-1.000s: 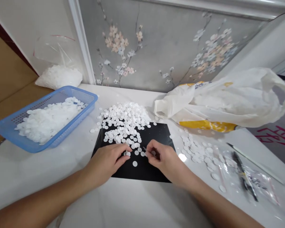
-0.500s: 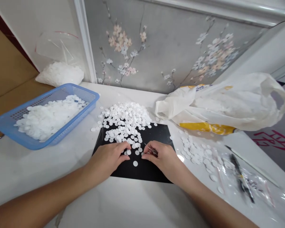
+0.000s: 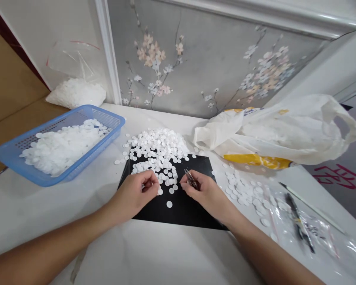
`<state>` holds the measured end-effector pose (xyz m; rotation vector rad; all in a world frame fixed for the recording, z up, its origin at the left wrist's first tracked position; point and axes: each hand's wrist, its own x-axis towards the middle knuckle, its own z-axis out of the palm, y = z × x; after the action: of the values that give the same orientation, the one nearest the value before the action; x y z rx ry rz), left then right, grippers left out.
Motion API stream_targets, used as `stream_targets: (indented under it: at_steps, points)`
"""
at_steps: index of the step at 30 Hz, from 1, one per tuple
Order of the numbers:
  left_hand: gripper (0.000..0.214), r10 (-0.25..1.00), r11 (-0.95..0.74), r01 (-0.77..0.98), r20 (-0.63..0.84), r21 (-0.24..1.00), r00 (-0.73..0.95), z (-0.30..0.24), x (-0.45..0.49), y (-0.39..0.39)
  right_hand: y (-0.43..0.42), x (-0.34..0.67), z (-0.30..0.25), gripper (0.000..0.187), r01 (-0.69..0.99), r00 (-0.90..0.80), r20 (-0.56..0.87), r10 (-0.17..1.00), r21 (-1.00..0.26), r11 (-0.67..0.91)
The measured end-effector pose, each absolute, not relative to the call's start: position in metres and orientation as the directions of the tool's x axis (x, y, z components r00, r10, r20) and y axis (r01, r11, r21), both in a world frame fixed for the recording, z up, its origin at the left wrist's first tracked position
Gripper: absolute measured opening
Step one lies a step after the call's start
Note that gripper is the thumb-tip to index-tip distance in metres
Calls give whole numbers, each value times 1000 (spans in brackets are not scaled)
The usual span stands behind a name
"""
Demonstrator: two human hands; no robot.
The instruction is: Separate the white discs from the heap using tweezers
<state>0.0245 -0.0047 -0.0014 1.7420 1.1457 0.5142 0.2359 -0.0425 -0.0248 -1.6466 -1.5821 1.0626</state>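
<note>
My left hand [image 3: 138, 194] is closed, thumb and fingertips pressed together over the left part of a black mat [image 3: 178, 215]. A white round disc [image 3: 160, 191] shows right at its fingertips; whether they grip it I cannot tell. Held in my right hand [image 3: 200, 192] is a pair of metal tweezers [image 3: 190, 179], tips pointing up and to the left. A single white disc [image 3: 169, 204] lies on the mat between the hands, nearer to me. Behind the hands, a heap of white discs [image 3: 160, 142] spreads over the mat's far edge and onto the table.
At left stands a blue basket [image 3: 41, 180] of white discs, with a clear bag [image 3: 77, 93] of white pieces behind it. A white plastic bag [image 3: 273, 134] lies at right. Nearer are scattered discs [image 3: 240, 188], a black pen-like tool [image 3: 299, 221] and clear plastic packets [image 3: 323, 233].
My left fingers have closed from a parted position, and that hand has moved slightly left and up. My right hand has turned, so the tweezers now point more upward.
</note>
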Motion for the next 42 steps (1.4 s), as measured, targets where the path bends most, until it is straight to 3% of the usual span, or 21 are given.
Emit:
stream_targets:
  at_steps: [2, 5, 9, 11, 14, 17, 20, 24, 29, 33, 37, 39, 42]
  points:
    - [22, 851, 100, 329, -252, 939, 461, 2, 23, -3, -42, 232, -24, 11, 601, -26, -77, 997, -798, -46]
    - [22, 786, 339, 160, -372, 927, 493, 6, 19, -1, -43, 227, -25, 7, 676, -64, 1, 998, -736, 44]
    - [13, 752, 423, 53, -383, 905, 536, 8, 17, 0, -42, 226, -26, 10, 703, -110, 2, 994, -707, 79]
    - [9, 758, 351, 150, -374, 924, 535, 7, 18, -1, -42, 228, -25, 11, 699, -103, -33, 994, -713, 49]
    - [6, 828, -19, 453, -240, 891, 506, 3, 20, -5, -42, 232, -21, 10, 635, -73, -77, 994, -773, -14]
    - [13, 836, -350, 678, -110, 646, 537, -2, 22, -10, -42, 233, -18, 8, 574, -90, -82, 993, -819, -16]
    - [17, 825, -459, 752, -88, 473, 559, -5, 23, -13, -44, 228, -18, 10, 615, -103, -79, 992, -789, 1]
    - [18, 815, -493, 771, -97, 405, 572, -10, 23, -11, -45, 215, -23, 6, 664, -100, -11, 995, -745, 59]
    - [19, 771, -579, 716, -25, 390, 636, -15, 23, -9, -42, 227, -13, 11, 734, -97, -100, 990, -679, 3]
    - [22, 797, -518, 687, -4, 509, 604, -10, 25, -12, -45, 286, 4, 13, 847, -9, -89, 996, -529, -40]
    - [25, 828, -314, 668, -149, 675, 541, -3, 25, -13, -49, 331, 9, 27, 898, 80, -132, 988, -421, -129]
    - [26, 831, -265, 654, -176, 709, 528, -2, 24, -12, -50, 328, 9, 25, 859, 109, -74, 991, -494, -131]
    - [21, 842, -257, 667, -177, 700, 510, -3, 23, -10, -52, 300, 7, 20, 708, 40, -72, 997, -702, -80]
